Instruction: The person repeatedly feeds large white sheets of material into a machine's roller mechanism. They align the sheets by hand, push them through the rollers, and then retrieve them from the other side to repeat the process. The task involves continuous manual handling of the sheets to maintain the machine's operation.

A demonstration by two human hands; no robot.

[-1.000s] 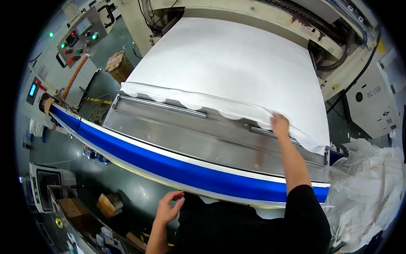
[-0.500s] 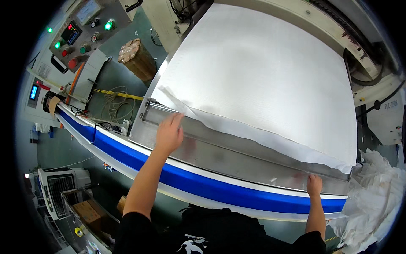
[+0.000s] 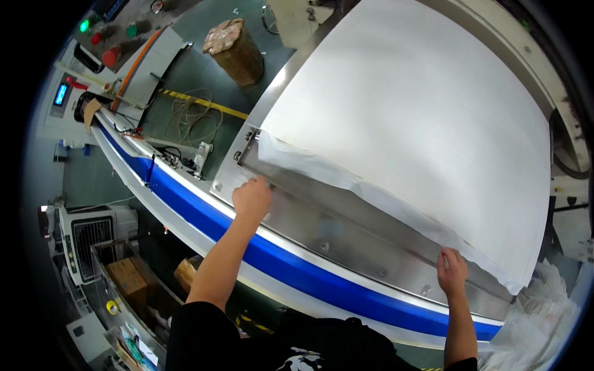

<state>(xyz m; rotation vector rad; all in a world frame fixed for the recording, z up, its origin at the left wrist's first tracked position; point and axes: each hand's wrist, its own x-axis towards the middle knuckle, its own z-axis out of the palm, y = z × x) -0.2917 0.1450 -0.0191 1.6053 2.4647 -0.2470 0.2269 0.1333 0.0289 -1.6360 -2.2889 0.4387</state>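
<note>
A wide white fabric sheet (image 3: 421,117) lies over a large machine bed, its ragged near edge hanging onto a steel plate (image 3: 346,232). My left hand (image 3: 251,198) rests fisted on the steel plate just below the sheet's left corner; whether it pinches the fabric is unclear. My right hand (image 3: 453,271) sits at the sheet's near edge toward the right, fingers curled on the fabric edge. A blue and white rail (image 3: 291,269) runs along the machine front beneath both hands.
A control panel (image 3: 102,37) with green and red buttons stands at upper left. A brown wrapped roll (image 3: 236,51) sits on the green floor beside coiled cable. A pile of white fabric (image 3: 544,328) lies at lower right. Boxes and a white unit (image 3: 93,238) stand at lower left.
The view has swung left and closer. My left hand came up from below the rail onto the steel plate near the sheet's left corner; my right hand dropped lower along the right edge.
</note>
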